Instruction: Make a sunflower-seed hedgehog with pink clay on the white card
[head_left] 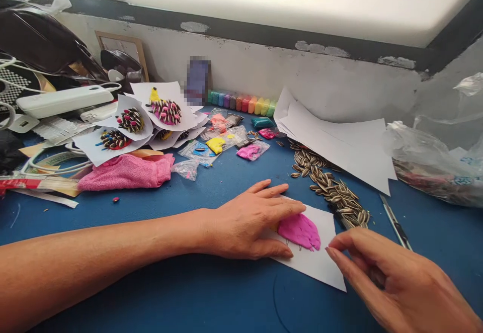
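Observation:
My left hand (249, 222) lies flat on a white paper square (320, 265), its fingers resting against the left edge of a flattened pink clay shape (301, 231) stuck to the paper. My right hand (392, 277) hovers at the paper's right edge, fingertips pinched together near the clay; whether a seed sits between them is hidden. A strip of striped sunflower seeds (332, 187) runs just beyond the paper.
Finished clay-and-seed hedgehogs on paper (166, 111) lie at the back left beside a pink cloth (128, 171). Bagged clay pieces (226, 142), a row of coloured clay blocks (241, 104), blank sheets (339, 142), a craft knife (394, 222) and plastic bags (433, 162) surround the blue table.

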Available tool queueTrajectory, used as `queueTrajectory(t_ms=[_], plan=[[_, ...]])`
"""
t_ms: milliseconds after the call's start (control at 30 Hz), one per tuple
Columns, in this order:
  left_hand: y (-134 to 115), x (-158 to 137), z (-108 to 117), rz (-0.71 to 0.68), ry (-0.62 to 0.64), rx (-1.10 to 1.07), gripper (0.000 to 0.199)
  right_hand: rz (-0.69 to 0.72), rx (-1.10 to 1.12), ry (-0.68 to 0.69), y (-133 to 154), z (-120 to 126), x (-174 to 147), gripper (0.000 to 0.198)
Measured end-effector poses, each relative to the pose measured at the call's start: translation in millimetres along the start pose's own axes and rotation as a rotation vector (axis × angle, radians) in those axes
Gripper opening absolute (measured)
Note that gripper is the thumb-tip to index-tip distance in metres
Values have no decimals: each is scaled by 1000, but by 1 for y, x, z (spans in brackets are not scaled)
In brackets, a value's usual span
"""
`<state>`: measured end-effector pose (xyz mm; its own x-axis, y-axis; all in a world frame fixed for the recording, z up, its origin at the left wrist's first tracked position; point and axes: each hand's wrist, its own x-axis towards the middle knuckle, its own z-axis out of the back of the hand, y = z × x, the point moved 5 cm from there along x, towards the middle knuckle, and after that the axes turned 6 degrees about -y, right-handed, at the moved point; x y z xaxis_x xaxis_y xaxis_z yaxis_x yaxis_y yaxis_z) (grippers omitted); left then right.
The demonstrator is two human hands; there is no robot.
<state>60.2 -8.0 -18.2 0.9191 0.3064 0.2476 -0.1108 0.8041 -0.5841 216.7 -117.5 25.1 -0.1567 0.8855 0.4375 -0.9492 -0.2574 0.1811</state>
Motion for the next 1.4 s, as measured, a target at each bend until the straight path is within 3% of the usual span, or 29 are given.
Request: queueTrajectory(t_ms=[433,867,1100,1267,1400], plan=[[0,-1,-1,-1,0,4,66,-3,-107,-111,1,-14,15,46],[0,-1,-1,1,7,-2,65,-192,-54,-36,-26,-11,11,53],[-2,-1,1,7,9,-6,65,-161,-111,70,-36,-21,1,46],[-2,-1,1,10,15,6,64,-169,-94,48,-35,-19,5,45],[-1,-1,0,-5,14,1,66,-121,-12,2,-22,-5,12,31]])
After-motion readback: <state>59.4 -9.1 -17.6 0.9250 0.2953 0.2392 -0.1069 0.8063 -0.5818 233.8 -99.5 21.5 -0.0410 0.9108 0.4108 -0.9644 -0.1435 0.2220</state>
